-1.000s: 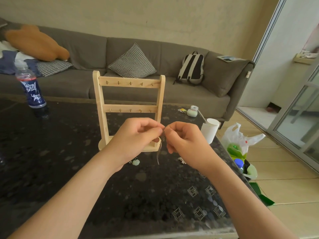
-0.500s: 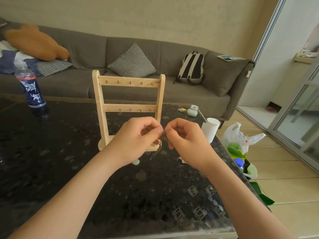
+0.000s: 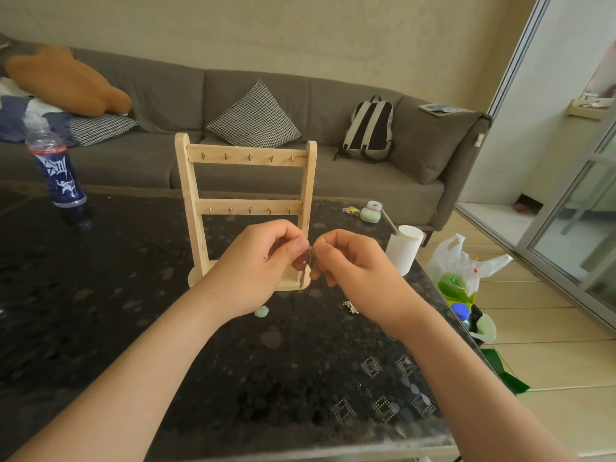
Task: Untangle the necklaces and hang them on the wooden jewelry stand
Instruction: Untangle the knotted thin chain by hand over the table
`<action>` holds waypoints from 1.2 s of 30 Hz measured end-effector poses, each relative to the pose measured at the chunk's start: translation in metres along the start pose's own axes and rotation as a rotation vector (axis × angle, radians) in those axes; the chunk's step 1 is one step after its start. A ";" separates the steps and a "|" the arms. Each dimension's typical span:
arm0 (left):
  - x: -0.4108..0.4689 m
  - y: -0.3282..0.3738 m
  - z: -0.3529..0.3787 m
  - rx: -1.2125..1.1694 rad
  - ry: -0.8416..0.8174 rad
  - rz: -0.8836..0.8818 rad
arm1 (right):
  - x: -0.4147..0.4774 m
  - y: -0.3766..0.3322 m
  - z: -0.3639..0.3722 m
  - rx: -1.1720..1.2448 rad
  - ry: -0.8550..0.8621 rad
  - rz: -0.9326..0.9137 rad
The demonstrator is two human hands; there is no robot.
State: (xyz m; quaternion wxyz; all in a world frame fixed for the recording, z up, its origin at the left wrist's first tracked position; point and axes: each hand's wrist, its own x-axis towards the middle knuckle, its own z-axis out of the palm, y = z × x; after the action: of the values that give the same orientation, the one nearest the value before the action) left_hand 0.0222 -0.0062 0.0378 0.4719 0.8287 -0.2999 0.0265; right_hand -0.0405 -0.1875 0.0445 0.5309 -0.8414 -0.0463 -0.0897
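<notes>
A wooden jewelry stand [image 3: 246, 181] with two rows of small hooks stands upright on the dark table; nothing hangs on its hooks. Just in front of its base, my left hand [image 3: 256, 265] and my right hand [image 3: 356, 268] both pinch a thin metal necklace chain [image 3: 306, 265] between thumb and fingers, and a short bunched length dangles between them. A pale green pendant [image 3: 261, 311] lies on the table under my left wrist. A second small bunch of silver chain [image 3: 350, 307] rests on the table beneath my right hand.
A blue plastic bottle [image 3: 58, 171] stands at the table's far left. A white paper roll [image 3: 404, 248] and a small green-white container [image 3: 370, 213] sit near the right edge. The grey sofa [image 3: 166, 155] is behind; a plastic bag [image 3: 466, 271] is on the floor at right.
Both hands stay pinched together on the chain and have shifted slightly. The dangling chain now hangs shorter and more bunched between the fingertips.
</notes>
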 end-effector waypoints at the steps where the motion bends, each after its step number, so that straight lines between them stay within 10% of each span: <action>1: 0.000 0.000 0.000 -0.019 -0.021 -0.009 | 0.000 0.001 0.000 0.022 0.005 0.004; 36: -0.002 0.004 -0.002 -0.123 -0.148 -0.079 | -0.002 0.000 -0.005 -0.159 0.112 -0.189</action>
State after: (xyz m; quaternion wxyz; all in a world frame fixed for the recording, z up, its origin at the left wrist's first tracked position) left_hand 0.0187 -0.0055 0.0411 0.4989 0.8091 -0.3022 -0.0719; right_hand -0.0430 -0.1918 0.0456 0.4535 -0.8664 -0.0885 -0.1895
